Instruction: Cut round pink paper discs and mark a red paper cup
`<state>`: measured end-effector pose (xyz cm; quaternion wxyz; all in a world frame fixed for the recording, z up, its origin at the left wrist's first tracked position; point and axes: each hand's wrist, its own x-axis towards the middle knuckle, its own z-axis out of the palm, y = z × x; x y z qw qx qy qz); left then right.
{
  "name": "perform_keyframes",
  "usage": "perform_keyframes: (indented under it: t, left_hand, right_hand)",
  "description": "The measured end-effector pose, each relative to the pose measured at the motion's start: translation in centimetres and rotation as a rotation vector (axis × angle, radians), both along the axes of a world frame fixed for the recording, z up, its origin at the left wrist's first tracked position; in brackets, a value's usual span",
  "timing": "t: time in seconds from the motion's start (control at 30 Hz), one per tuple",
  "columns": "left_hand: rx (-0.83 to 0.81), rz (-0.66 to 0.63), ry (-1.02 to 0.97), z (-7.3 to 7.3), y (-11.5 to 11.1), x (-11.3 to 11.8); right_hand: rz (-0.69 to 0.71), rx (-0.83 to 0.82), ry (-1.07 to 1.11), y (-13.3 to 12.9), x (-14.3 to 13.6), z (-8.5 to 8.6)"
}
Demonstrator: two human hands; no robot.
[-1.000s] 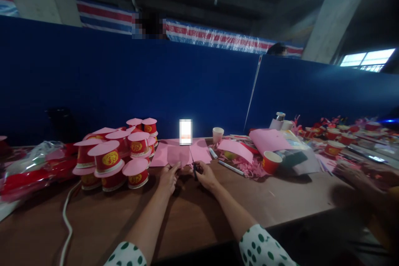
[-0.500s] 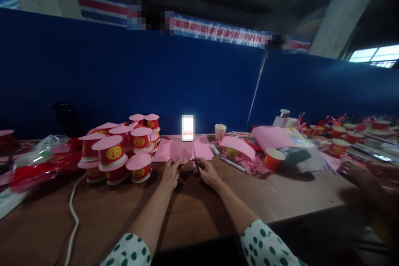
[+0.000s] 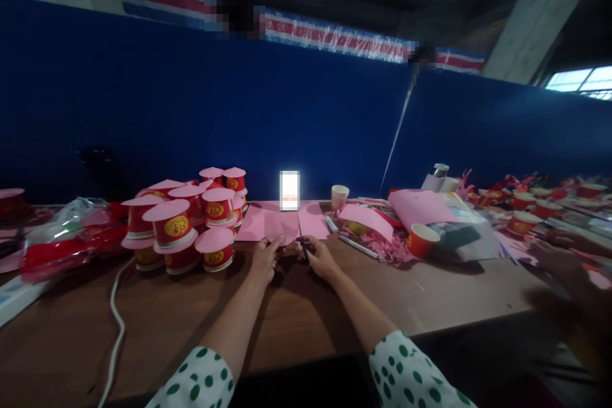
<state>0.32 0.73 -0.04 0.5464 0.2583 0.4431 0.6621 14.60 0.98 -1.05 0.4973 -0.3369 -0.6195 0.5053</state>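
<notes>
My left hand [image 3: 265, 259] is closed on the near edge of a pink paper sheet [image 3: 281, 227], thumb on top. Close by on the right, my right hand [image 3: 319, 257] is wrapped round a pair of dark scissors [image 3: 303, 247], whose blades point away from me along the paper. How far the blades are apart is too small to make out. More pink paper [image 3: 313, 222] lies on the table beyond both hands, and a bright, blurred white rectangle [image 3: 289, 191] stands behind it.
Stacked red paper cups [image 3: 174, 227] with pink discs are at left, near a white cable [image 3: 115, 319]. On the right lie a marker [image 3: 359, 247], pink paper shreds [image 3: 392, 247] and a red cup [image 3: 422, 241]. Another person's hand [image 3: 557, 261] is at far right.
The view has tipped slightly, so the table contents sit a little higher. Both hands keep their hold, with only slight movement at the paper.
</notes>
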Motion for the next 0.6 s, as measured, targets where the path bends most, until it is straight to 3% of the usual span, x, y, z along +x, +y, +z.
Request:
perform_keyframes:
  t: [0.4, 0.6]
  left_hand:
    - [-0.013, 0.001, 0.004, 0.01, -0.03, -0.04]
    - [-0.004, 0.011, -0.043, 0.25, -0.05, -0.05]
  right_hand:
    - [-0.009, -0.017, 0.024, 0.1, 0.1, -0.02]
    - [-0.083, -0.064, 0.026, 0.25, -0.44, 0.0]
